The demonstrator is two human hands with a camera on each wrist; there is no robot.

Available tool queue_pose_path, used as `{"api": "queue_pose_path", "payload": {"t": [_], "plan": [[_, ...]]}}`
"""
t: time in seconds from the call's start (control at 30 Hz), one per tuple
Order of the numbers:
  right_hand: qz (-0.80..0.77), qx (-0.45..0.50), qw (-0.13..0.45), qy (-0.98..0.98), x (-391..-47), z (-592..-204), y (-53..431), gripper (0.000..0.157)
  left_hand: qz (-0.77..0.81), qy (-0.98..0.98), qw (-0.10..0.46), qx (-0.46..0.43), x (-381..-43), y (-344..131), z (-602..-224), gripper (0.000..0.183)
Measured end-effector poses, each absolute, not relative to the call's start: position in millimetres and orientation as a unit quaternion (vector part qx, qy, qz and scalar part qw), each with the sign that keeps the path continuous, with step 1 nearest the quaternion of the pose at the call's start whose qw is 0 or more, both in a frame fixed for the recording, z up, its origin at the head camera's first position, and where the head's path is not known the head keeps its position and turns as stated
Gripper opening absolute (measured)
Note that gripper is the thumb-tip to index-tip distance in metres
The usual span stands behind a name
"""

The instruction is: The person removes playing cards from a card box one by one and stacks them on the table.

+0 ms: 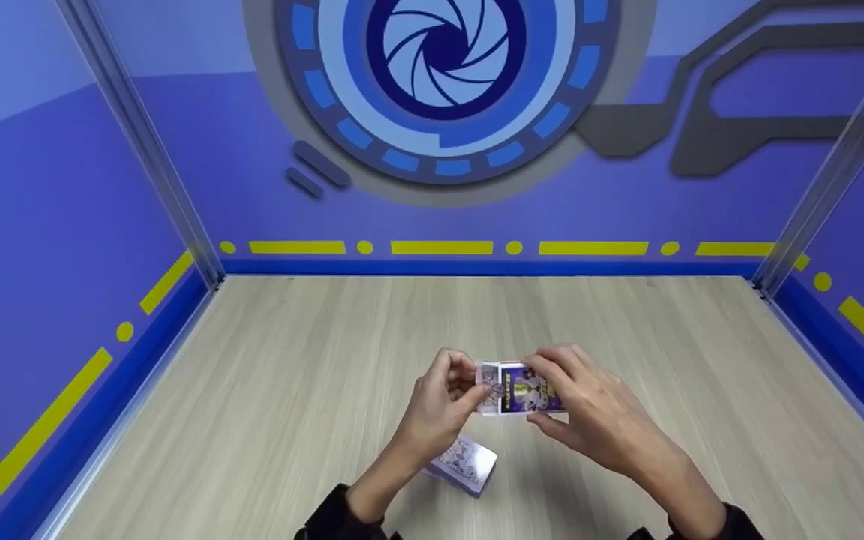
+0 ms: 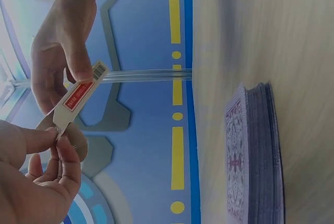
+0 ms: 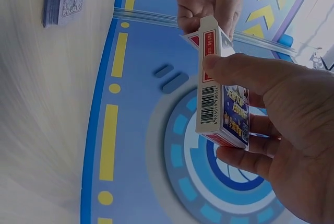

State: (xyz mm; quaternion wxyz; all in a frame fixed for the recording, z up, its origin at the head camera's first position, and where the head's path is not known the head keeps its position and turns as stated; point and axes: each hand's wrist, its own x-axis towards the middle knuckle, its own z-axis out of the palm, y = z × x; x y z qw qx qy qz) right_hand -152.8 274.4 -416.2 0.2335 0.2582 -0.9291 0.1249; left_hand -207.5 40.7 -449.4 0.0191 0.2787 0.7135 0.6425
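A small printed card box (image 1: 528,390), purple and yellow on its face, is held above the table between both hands. My right hand (image 1: 604,409) grips it from the right, thumb on one narrow side and fingers on the other; in the right wrist view a barcode and red label show on the box (image 3: 209,93). My left hand (image 1: 439,409) pinches the flap end of the box with thumb and fingertips, as the left wrist view also shows. Below the left hand a deck of cards (image 1: 466,463) lies stacked on the table, partly hidden by that forearm.
The light wood table (image 1: 289,390) is bounded by blue panels with yellow dashes. A metal post (image 1: 154,150) stands at the back left corner and another (image 1: 837,165) at the back right. Dark sleeves (image 1: 342,517) show at the near edge.
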Motion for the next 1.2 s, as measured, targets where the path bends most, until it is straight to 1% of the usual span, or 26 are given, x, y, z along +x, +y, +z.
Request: {"api": "queue_pose_path", "payload": {"t": [0.13, 0.33, 0.43, 0.57, 0.7, 0.8, 0.9, 1.2], "plan": [[0.122, 0.248, 0.234, -0.932, -154, -416, 278, 0.073, 0.620, 0.724, -0.005, 0.304, -212, 35, -447, 0.030], [0.126, 0.245, 0.247, -0.929, -156, -416, 283, 0.071, 0.551, 0.764, -0.062, 0.329, -217, 27, -443, 0.042], [0.128, 0.243, 0.251, -0.928, -156, -417, 284, 0.071, 0.511, 0.787, -0.076, 0.337, -218, 23, -441, 0.049], [0.125, 0.239, 0.254, -0.929, -156, -417, 285, 0.072, 0.445, 0.817, -0.091, 0.356, -217, 21, -440, 0.052], [0.122, 0.237, 0.250, -0.931, -156, -417, 286, 0.072, 0.362, 0.839, -0.140, 0.381, -217, 22, -442, 0.065], [0.121, 0.236, 0.251, -0.931, -157, -416, 287, 0.071, 0.323, 0.844, -0.175, 0.392, -219, 22, -443, 0.069], [0.120, 0.236, 0.260, -0.929, -158, -415, 290, 0.070, 0.316, 0.846, -0.180, 0.390, -220, 20, -442, 0.068], [0.123, 0.182, 0.265, -0.939, -157, -409, 300, 0.074, 0.318, 0.852, -0.145, 0.390, -227, 6, -434, 0.068]]}}
